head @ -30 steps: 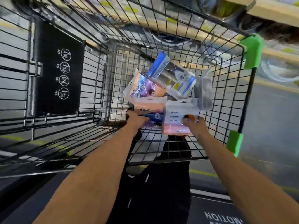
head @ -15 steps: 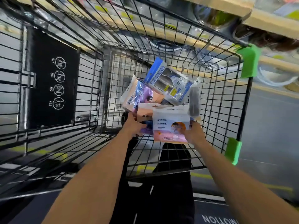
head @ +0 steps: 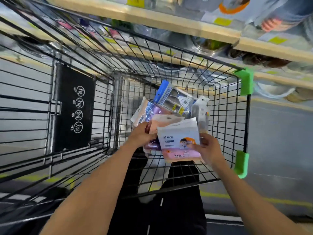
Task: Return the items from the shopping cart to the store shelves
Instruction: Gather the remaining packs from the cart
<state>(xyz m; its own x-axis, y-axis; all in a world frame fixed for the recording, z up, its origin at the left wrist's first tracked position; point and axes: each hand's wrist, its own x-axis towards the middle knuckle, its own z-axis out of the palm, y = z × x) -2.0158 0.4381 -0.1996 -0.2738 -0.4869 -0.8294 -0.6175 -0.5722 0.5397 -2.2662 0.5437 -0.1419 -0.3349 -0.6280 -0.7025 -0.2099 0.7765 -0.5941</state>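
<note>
Right grip (head: 207,150) pinched the white-and-pink packet (head: 180,141) by its right edge, lifted clear for shelving. Left grip (head: 144,135) curled on a purple packet (head: 152,145) among the pile at the cart's (head: 220,179) near right corner, probably steadying it.

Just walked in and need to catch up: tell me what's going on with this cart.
A person is reaching into a wire shopping cart parked beside store shelves. The right hand grips a white and pink packet, lifted above the pile. The left hand holds a purple packet lower in the pile. A blue box and a few other packets are in the cart too. Nothing has reached the shelves yet.
</note>
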